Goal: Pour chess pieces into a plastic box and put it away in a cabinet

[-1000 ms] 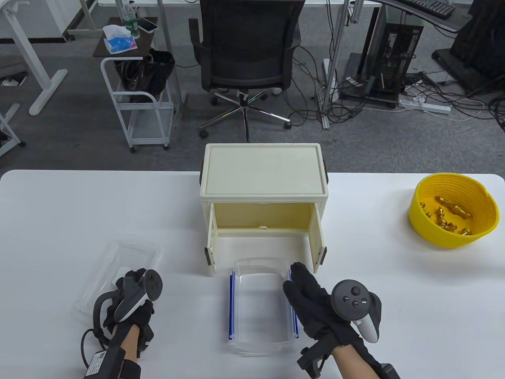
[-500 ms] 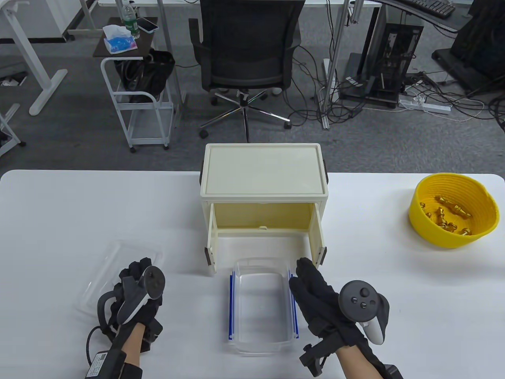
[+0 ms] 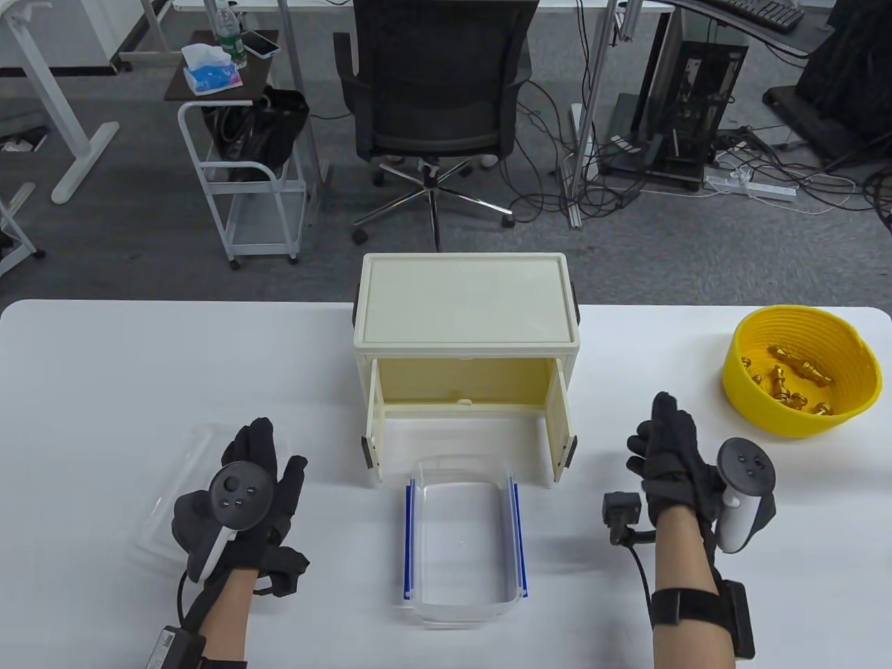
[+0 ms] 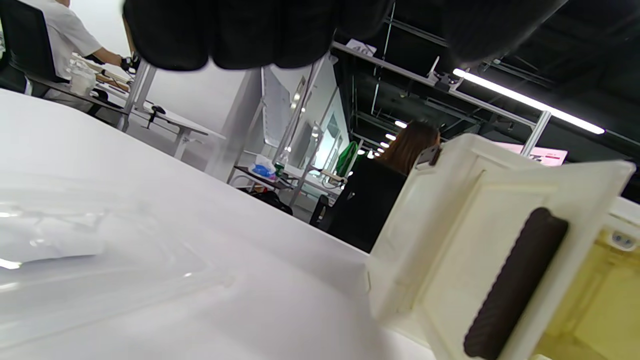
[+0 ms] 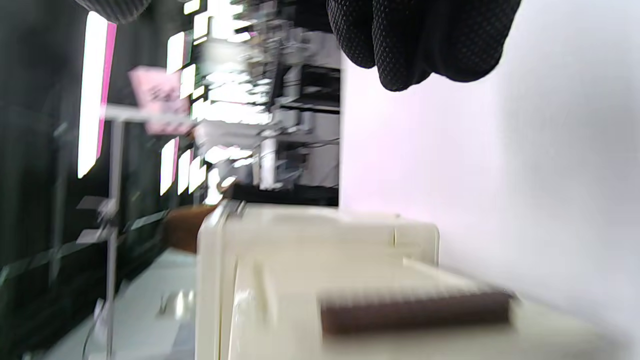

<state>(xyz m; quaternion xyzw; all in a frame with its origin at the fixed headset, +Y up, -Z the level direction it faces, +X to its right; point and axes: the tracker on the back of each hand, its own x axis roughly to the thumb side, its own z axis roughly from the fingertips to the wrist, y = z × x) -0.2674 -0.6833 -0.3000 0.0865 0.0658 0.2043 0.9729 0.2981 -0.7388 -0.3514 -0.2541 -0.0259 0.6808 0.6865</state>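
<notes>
A clear plastic box [image 3: 460, 550] with blue side clips stands empty in front of the cream cabinet [image 3: 465, 306], whose two doors stand open. The box's clear lid [image 3: 209, 453] lies at the left. My left hand [image 3: 261, 474] is above the lid, fingers spread, holding nothing. My right hand [image 3: 665, 435] is right of the cabinet, fingers extended, holding nothing, between the box and the yellow bowl [image 3: 801, 369] of golden chess pieces [image 3: 791, 380]. The left wrist view shows the lid [image 4: 100, 250] and the cabinet's left door [image 4: 500, 250].
The cabinet's right door [image 3: 563, 425] juts toward the table's front, left of my right hand. An office chair [image 3: 435, 90] and a white cart [image 3: 240, 174] stand on the floor beyond the table's far edge.
My right hand left the box's right side and moved right and forward toward the yellow bowl. My left hand moved forward over the lid and spread its fingers.
</notes>
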